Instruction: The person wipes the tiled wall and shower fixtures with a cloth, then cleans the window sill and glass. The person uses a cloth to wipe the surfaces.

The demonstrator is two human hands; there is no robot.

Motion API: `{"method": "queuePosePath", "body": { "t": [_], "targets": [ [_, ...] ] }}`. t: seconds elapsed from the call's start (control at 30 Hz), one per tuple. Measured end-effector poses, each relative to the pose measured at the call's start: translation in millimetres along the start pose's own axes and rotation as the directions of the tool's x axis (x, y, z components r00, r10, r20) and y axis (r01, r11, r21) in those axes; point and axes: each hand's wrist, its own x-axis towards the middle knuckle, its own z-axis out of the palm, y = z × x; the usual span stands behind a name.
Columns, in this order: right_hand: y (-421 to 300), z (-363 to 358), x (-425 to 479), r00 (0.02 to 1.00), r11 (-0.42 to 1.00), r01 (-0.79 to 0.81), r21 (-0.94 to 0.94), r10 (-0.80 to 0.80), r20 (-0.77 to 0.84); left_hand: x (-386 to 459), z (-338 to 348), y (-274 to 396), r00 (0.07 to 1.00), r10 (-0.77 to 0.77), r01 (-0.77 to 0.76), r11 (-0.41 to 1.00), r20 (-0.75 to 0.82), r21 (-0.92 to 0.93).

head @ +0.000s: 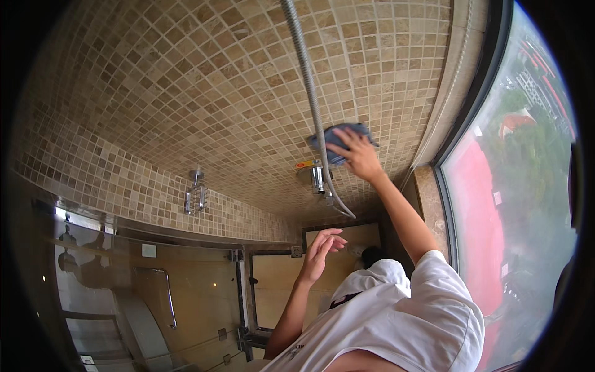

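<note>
My right hand [357, 156] presses a dark blue-grey cloth [331, 138] against the mosaic-tiled wall [241, 97], with the fingers spread over it. Across the cloth's left part runs a flexible metal shower hose [307, 69], which hangs down the wall in front of it. Just below the cloth, a chrome shower mixer [317, 179] juts from the wall, with an orange and yellow tag or label [307, 164] beside it. Lower down, my left hand [320, 253] is held in the air with bent fingers and nothing in it.
A chrome wire soap basket [195, 197] is fixed to the wall on the left. A glass panel with a metal handle [171, 297] stands at lower left. To the right are a large window [479, 223] and a beaded cord [448, 100]. A floor drain [296, 251] lies below.
</note>
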Motion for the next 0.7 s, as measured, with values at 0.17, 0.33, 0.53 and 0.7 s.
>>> {"method": "queuePosePath", "body": {
  "t": [0.17, 0.33, 0.53, 0.7],
  "targets": [
    [50.5, 0.5, -32.5, 0.792, 0.911, -0.405, -0.075, 0.309, -0.527, -30.1, -14.0, -6.8, 0.983, 0.059, -0.066, 0.997, -0.175, -0.031],
    [-45.4, 60.5, 19.9, 0.966, 0.988, -0.149, -0.043, 0.136, -0.222, -43.9, -2.1, -17.1, 0.979, 0.038, -0.038, 0.999, -0.200, 0.004],
    [7.9, 49.3, -27.2, 0.998, 0.994, -0.060, -0.087, 0.057, -0.035, -47.9, 6.6, -24.5, 0.976, 0.016, -0.019, 1.000, -0.216, -0.015],
    [104.1, -10.7, -100.7, 0.832, 0.909, -0.416, -0.034, 0.366, -0.418, -62.1, -4.0, -46.8, 0.961, -0.021, 0.001, 0.998, -0.276, -0.071]
  ]
}}
